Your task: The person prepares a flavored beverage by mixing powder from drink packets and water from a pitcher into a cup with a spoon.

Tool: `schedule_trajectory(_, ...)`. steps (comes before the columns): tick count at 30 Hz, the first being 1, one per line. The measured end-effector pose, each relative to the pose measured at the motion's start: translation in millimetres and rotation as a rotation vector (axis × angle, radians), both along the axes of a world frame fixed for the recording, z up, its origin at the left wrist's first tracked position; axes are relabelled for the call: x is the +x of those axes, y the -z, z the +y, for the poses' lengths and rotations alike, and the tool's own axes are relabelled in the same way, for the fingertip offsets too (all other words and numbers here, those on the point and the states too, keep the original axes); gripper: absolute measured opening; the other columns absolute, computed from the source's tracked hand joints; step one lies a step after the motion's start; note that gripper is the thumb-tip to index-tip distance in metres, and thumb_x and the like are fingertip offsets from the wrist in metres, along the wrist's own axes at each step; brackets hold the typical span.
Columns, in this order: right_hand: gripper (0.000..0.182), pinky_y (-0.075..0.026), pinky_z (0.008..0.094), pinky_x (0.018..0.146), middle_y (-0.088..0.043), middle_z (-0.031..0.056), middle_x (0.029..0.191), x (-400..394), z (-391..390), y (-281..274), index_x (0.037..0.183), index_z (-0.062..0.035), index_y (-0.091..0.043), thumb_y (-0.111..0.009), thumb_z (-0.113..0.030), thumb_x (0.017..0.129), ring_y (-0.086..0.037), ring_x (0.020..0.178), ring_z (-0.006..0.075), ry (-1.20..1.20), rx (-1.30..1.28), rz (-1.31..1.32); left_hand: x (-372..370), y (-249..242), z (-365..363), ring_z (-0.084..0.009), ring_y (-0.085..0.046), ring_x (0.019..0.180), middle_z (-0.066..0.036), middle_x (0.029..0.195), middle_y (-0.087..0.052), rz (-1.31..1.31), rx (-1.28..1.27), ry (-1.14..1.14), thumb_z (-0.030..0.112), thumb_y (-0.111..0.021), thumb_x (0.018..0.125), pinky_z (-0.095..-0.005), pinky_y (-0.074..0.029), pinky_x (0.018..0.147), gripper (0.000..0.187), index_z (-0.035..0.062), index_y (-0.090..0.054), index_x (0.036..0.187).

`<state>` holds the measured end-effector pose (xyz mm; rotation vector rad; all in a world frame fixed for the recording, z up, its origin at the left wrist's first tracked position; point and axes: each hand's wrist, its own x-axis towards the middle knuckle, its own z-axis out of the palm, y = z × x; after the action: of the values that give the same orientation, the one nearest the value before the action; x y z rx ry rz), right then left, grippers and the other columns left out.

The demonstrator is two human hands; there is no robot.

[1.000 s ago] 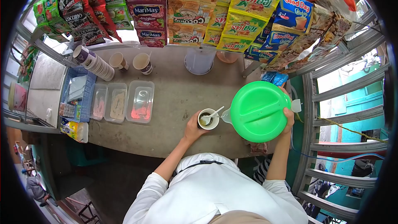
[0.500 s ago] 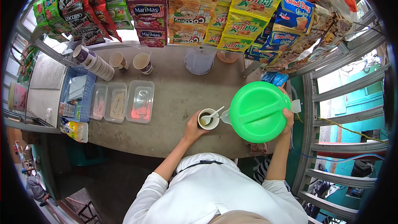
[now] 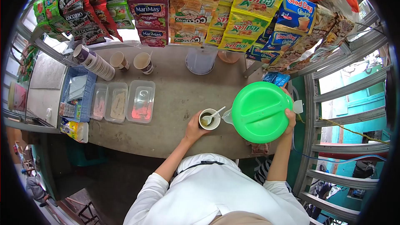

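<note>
My left hand (image 3: 193, 128) is wrapped round a paper cup (image 3: 213, 125) at the counter's front. Dark liquid shows inside the cup, and a white plastic spoon (image 3: 215, 114) leans in it. My right hand (image 3: 289, 118) grips a pitcher with a round green lid (image 3: 261, 111), tilted toward the cup. Its clear spout (image 3: 227, 116) points at the cup's right rim; whether a stream runs from it is hard to make out. The lid hides most of the pitcher's body and its handle.
Strips of drink sachets (image 3: 193, 10) hang along the back. Stacked paper cups (image 3: 95, 63), two single cups (image 3: 143, 63), plastic tubs (image 3: 141, 100) and a blue basket (image 3: 78, 87) stand at left on the counter (image 3: 183, 91). A clear container (image 3: 200, 61) stands behind. Metal slats (image 3: 352, 123) border the right side.
The pitcher has shifted very slightly to the right. The liquid in the cup looks a little lighter around the spoon. My left hand and the cup have stayed in place.
</note>
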<state>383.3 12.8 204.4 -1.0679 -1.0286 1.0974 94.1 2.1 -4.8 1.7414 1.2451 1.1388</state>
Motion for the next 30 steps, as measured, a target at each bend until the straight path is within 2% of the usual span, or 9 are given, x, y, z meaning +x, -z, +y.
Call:
schedule_trajectory(22,0.071,-0.043,0.0355,0.098,-0.054,0.0199,0.129,1.0,-3.5,-2.3,0.134,0.0076,-0.043,-0.059,-0.029,0.076,-0.055,0.114,0.0262,-0.015,0.004,0.037,0.3,6.6,-0.2,-0.0348,-0.060,0.106,-0.016,0.117,-0.061,0.020,-0.001,-0.002,0.014,-0.087,0.054,-0.0407,-0.050,0.089,0.084,0.0054,-0.048,0.127)
schedule_trajectory(25,0.074,-0.046,0.0353,0.093,-0.056,0.0184,0.123,1.4,-1.9,1.3,0.137,0.0042,-0.041,-0.058,-0.037,0.077,-0.057,0.108,0.0254,0.015,0.009,-0.024,0.1,5.6,0.1,-0.0346,-0.060,0.106,-0.016,0.117,-0.061,0.019,0.006,0.001,0.014,-0.087,0.055,-0.0406,-0.050,0.089,0.083,0.0055,-0.048,0.128)
schedule_trajectory(30,0.073,-0.046,0.0353,0.094,-0.056,0.0187,0.124,-0.4,-3.6,-0.1,0.136,0.0047,-0.041,-0.058,-0.036,0.077,-0.057,0.109,0.0255,0.006,0.001,0.001,0.2,3.8,-0.3,-0.0343,-0.061,0.105,-0.016,0.116,-0.061,0.019,0.008,-0.005,0.014,-0.087,0.055,-0.0405,-0.051,0.088,0.083,0.0055,-0.048,0.128)
